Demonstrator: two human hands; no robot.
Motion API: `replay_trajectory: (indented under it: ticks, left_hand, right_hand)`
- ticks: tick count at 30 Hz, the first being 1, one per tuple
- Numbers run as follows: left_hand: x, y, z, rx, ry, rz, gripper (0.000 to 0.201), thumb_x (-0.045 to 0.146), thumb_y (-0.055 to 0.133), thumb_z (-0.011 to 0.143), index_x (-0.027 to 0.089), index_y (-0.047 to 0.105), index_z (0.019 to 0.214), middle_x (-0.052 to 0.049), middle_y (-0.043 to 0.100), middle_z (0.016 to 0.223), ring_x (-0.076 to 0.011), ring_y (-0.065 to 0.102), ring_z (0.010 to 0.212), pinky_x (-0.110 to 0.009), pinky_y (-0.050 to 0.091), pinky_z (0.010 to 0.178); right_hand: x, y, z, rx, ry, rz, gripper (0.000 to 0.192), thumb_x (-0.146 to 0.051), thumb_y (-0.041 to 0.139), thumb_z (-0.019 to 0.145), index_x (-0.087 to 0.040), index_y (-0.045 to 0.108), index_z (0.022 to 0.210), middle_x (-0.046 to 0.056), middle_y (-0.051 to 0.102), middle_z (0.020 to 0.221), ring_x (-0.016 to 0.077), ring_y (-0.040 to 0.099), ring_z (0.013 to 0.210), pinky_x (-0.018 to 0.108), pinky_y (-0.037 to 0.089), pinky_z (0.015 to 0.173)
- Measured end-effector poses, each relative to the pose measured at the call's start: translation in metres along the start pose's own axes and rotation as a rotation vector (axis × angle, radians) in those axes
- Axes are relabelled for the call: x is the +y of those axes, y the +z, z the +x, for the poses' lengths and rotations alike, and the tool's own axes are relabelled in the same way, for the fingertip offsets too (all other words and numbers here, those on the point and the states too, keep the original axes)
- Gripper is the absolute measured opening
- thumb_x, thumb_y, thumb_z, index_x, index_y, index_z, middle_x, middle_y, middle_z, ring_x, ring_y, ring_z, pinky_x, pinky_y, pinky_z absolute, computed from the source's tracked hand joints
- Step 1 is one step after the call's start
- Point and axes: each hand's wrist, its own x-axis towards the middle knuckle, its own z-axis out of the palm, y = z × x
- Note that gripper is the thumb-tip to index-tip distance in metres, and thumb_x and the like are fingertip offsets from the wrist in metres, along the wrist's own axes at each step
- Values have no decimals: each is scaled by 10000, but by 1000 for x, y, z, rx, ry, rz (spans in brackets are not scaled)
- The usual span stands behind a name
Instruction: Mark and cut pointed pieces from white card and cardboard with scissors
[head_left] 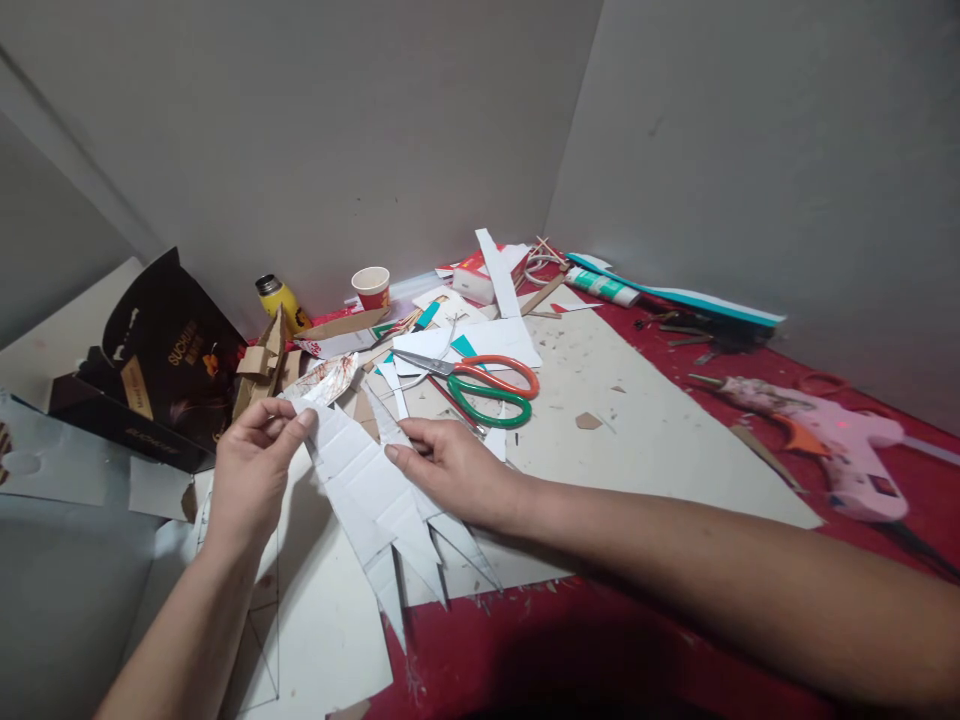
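Note:
A white cardboard cutout (367, 490) with several long pointed spikes and crease lines is held up between my two hands. My left hand (259, 455) pinches its upper left corner, thumb on the front face. Thumb and fingers of my right hand (442, 465) grip its right edge, just below a spike pointing up. The lower spikes hang past the edge of the pale board (555, 530). Just beyond my right hand lie scissors (480, 385) with one orange and one green handle, blades apart. A crumpled silvery wrapper (326, 380) shows behind the cutout's top.
A pink glue gun (847, 440) lies at right on the red cloth (600, 650). A black box (172, 350) stands left, beside cardboard scraps (262, 365) and a yellow bottle (283, 303). At the back are a paper cup (372, 288) and a tissue pack (476, 278). Grey walls enclose the table.

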Motion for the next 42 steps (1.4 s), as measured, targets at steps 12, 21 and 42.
replay_trajectory:
  ticks: [12, 21, 42]
  left_hand:
    - [35, 0, -20, 32, 37, -61, 141, 226, 778, 774, 207, 642, 801, 84, 589, 523, -61, 475, 451, -147, 422, 468]
    - [5, 22, -34, -244, -286, -167, 268, 312, 838, 712, 143, 731, 890, -37, 743, 722, -131, 630, 580, -209, 494, 542]
    - [-8, -11, 14, -143, -543, -251, 119, 130, 755, 679, 136, 668, 599, -13, 654, 493, -136, 600, 405, -202, 489, 397]
  right_hand:
    - [-17, -15, 1, 93, -147, -80, 323, -335, 535, 895, -104, 666, 1078, 103, 668, 965, 208, 588, 881, 318, 431, 779]
    - [-38, -17, 2, -211, 72, -85, 328, -305, 518, 925, -180, 499, 622, -61, 422, 548, 78, 397, 501, 194, 327, 464]
    - [-1, -110, 44, -286, 357, -1076, 263, -195, 687, 784, -114, 653, 1032, 151, 674, 923, 295, 633, 824, 360, 448, 642]
